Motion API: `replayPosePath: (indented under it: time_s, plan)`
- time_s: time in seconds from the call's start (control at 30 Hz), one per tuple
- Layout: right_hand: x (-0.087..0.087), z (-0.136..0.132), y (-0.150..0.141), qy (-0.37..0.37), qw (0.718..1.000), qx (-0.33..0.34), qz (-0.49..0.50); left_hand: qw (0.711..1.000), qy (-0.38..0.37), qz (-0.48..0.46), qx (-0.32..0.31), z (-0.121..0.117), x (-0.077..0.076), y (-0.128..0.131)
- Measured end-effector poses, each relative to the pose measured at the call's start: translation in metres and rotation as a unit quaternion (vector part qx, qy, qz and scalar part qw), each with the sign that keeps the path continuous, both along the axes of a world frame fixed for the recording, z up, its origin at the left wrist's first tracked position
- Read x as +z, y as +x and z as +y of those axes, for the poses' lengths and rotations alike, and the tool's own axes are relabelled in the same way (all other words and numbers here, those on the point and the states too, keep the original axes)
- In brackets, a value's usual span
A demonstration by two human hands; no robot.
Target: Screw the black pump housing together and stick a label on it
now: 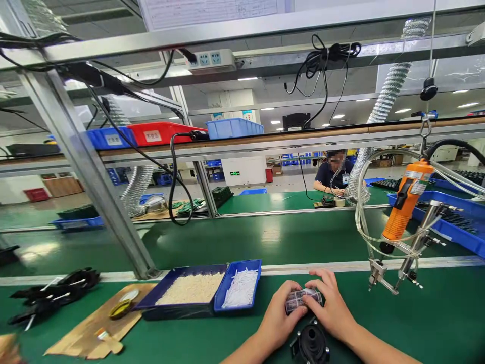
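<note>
Black round part (312,345) w/ a hole in its top sits toward near edge of green tabletop (212,338), R of its middle, btwn the forearms. Just beyond it, L hand (278,312) and R hand (334,309) hold 1 small gridded piece (294,302), grey & shiny: L fingers curl round its L end, R thumb lies over its R part. Grip narrow, both hands close together; can't tell if piece touches tabletop.

Toward near L corner: brown cardboard (74,336) w/ 1 small brush-like item (102,333) and 1 round yellow tin (120,309). Farther L, black parts (62,296) w/ white strips. Along far edge, L of hands: dark blue tray (178,312) of cream bits, touching a smaller blue bin (218,302) of white sticks. Orange power driver (403,205) hangs over far R part.

Above far edge, a shelf (322,132) carries 3 bins in a row: blue (111,138), red (162,134), light blue (235,129). Well beyond, a co-worker (322,174) sits at another green table (265,203).
</note>
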State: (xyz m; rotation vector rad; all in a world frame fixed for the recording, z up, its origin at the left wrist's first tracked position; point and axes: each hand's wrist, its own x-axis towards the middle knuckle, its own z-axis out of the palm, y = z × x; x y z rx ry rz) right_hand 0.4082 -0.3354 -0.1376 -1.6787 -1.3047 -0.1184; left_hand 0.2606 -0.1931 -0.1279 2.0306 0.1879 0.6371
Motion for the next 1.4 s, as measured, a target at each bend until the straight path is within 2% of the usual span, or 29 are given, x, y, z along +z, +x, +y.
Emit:
replayPosePath:
  time_s: [0.33, 0.53, 0.67, 0.77, 1.03, 1.17, 1.4]
  plan:
    - [0.004, -0.001, -0.004, -0.003, 0.999, 0.034, 0.004, 1.0, -0.006, -0.006, -0.006, -0.001, 0.002, 0.0]
    - [-0.002, 0.001, 0.001, 0.026, 1.0, 0.009, -0.014, 1.0, -0.002, -0.006, -0.01, 0.002, -0.001, 0.0]
    - [-0.004, 0.002, 0.003, 0.041, 0.997, 0.001, -0.058, 1.0, 0.004, -0.013, -0.012, 0.002, -0.003, 0.001]
    - [0.002, -0.001, 0.001, 0.062, 0.991, 0.001, -0.122, 0.999, 0.015, -0.041, 0.003, 0.001, -0.001, 0.002]
    - [0.031, -0.015, -0.009, 0.095, 0.934, 0.02, -0.344, 0.983, 0.098, -0.147, 0.05, 0.0, -0.001, 0.002]
    - [0.033, -0.019, -0.009, 0.086, 0.924, 0.041, -0.371, 0.971, 0.137, -0.183, 0.067, 0.001, -0.004, 0.002]
    - [0.037, -0.022, -0.008, 0.09, 0.919, 0.047, -0.382, 0.961, 0.152, -0.216, 0.078, -0.001, -0.003, 0.003]
